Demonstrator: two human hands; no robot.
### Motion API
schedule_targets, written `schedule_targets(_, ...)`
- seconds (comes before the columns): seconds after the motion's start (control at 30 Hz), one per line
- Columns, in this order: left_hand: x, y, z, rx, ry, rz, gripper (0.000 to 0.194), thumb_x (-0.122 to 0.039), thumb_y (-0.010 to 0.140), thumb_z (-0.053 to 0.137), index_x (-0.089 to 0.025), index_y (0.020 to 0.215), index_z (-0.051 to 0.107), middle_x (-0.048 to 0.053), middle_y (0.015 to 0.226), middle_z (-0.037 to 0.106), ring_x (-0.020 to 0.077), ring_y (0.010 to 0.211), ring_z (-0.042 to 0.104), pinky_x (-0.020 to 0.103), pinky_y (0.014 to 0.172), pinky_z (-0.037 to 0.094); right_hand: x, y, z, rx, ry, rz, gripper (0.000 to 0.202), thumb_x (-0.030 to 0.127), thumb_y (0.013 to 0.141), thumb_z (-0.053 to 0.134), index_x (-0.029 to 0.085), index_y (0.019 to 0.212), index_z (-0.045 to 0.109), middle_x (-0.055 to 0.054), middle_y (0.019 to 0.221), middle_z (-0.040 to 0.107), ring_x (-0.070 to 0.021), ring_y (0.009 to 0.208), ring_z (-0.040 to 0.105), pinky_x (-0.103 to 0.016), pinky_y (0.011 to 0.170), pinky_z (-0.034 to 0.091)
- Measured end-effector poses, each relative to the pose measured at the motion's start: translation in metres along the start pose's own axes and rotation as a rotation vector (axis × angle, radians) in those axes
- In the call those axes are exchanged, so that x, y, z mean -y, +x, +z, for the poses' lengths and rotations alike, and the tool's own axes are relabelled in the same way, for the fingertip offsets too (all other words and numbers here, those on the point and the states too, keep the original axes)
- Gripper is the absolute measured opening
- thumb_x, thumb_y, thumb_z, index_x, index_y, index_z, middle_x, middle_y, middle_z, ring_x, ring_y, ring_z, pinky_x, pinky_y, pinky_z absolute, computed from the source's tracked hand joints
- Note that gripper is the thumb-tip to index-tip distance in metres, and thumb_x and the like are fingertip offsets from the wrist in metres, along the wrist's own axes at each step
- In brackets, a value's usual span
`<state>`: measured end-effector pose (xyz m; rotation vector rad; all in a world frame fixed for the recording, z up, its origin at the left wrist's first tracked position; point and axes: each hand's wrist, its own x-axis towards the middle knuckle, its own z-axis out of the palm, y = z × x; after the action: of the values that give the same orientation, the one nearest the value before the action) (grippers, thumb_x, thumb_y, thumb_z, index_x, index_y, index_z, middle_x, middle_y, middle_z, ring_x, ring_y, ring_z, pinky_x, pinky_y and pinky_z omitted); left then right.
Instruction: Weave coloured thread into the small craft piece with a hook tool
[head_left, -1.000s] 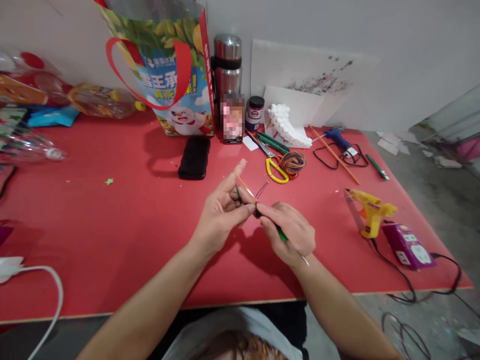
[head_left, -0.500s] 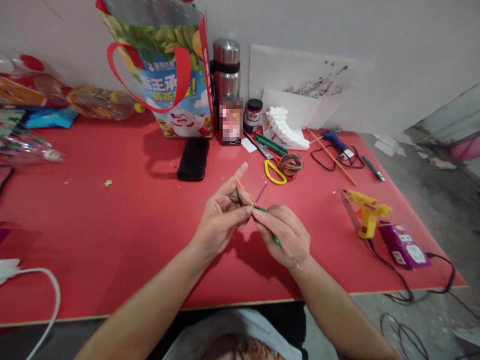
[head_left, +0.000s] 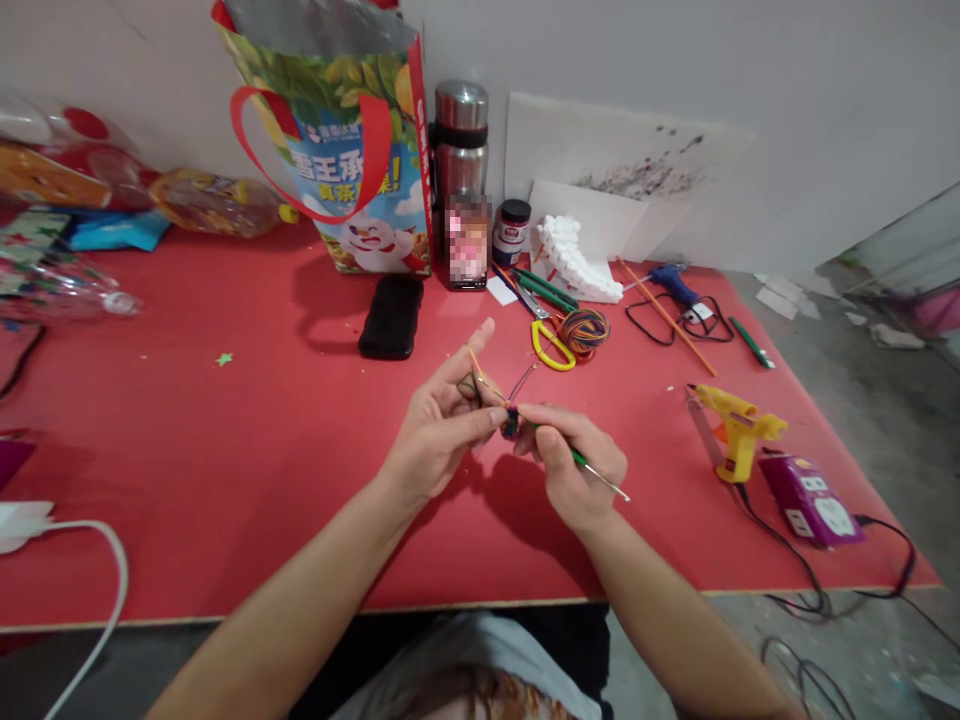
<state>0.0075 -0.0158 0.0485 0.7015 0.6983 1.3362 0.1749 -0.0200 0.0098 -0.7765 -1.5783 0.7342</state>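
Fingers (head_left: 478, 338) of the left hand (head_left: 431, 440) pinch a small dark piece of yarn work (head_left: 511, 422) by its edge, the index finger raised with a strand (orange at that spot) across it. The right hand (head_left: 589, 460) grips a green-handled hook (head_left: 579, 459) narrowly, one metal end jutting out toward the lower right. The yarn work sits between both hands, above the red table (head_left: 285, 470); beyond them, a yarn ball (head_left: 586, 330) lies against yellow-handled scissors (head_left: 562, 361).

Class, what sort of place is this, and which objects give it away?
Probably a craft workspace: a yellow glue gun, a multicoloured yarn ball and scissors rest on the red tabletop.
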Motion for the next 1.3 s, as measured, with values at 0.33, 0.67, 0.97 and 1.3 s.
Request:
schedule_targets(0.33,-0.006,0.002,-0.006,-0.03,0.021,0.051,0.092,-0.009,0.067,0.088,-0.024,0.153,0.059,-0.003,0.075,0.067,0.0079,0.056,0.051,0.017,0.044,0.035,0.008,0.004,-0.003,0.037,-0.118,-0.078,0.026,0.022,0.104,0.059,0.028,0.122,0.077,0.002,0.07,0.073,-0.0126,0.06,0.071,-0.025,0.064,0.06)
schedule_targets(0.67,-0.01,0.002,-0.011,-0.059,0.084,0.069,0.08,-0.009,0.07,0.088,-0.025,0.145,0.066,-0.003,0.077,0.066,0.0082,0.058,0.055,0.018,0.049,0.042,0.005,0.002,-0.005,0.048,-0.097,-0.061,0.026,0.026,0.105,0.057,0.029,0.123,0.076,0.0,0.07,0.073,-0.016,0.061,0.07,-0.031,0.065,0.059)
schedule_targets(0.97,-0.01,0.003,-0.012,-0.081,0.079,0.048,0.072,-0.013,0.069,0.09,-0.022,0.138,0.072,-0.001,0.077,0.066,0.0079,0.059,0.056,0.017,0.049,0.043,0.005,0.001,-0.005,0.055,-0.126,-0.061,0.028,0.023,0.105,0.058,0.03,0.126,0.075,0.001,0.073,0.073,-0.0149,0.062,0.068,-0.03,0.064,0.058)
schedule_targets(1.3,0.004,-0.002,-0.009,-0.013,0.207,0.114,0.093,-0.013,0.077,0.087,-0.028,0.16,0.049,-0.001,0.08,0.068,0.0115,0.069,0.06,0.02,0.066,0.052,0.009,0.006,-0.003,0.065,-0.194,-0.121,0.023,0.023,0.105,0.058,0.027,0.122,0.074,0.0,0.08,0.079,-0.0143,0.069,0.076,-0.027,0.072,0.063)
